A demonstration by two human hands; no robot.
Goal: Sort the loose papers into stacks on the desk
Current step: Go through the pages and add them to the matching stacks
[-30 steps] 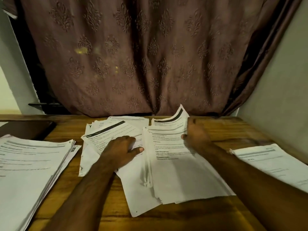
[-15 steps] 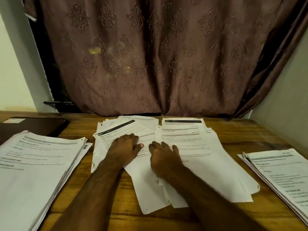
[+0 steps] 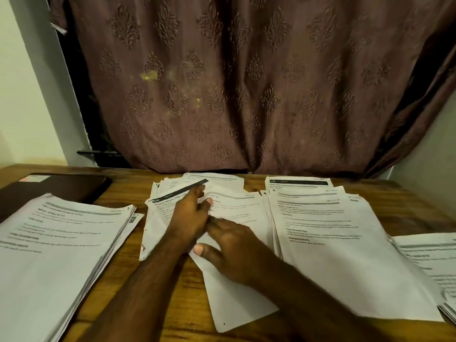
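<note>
Both hands, left hand and right hand, fingers relaxed, rest on loose papers.

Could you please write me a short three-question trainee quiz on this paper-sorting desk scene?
1. True or false: the left hand rests on the loose fanned pile of white printed sheets.
2. Which lies at the wooden desk's far left corner? A) dark flat folder B) mug C) lamp
3. Fill in: the right hand lies flat on a ____ sheet.

Key: 1 true; 2 A, the dark flat folder; 3 white.
</note>
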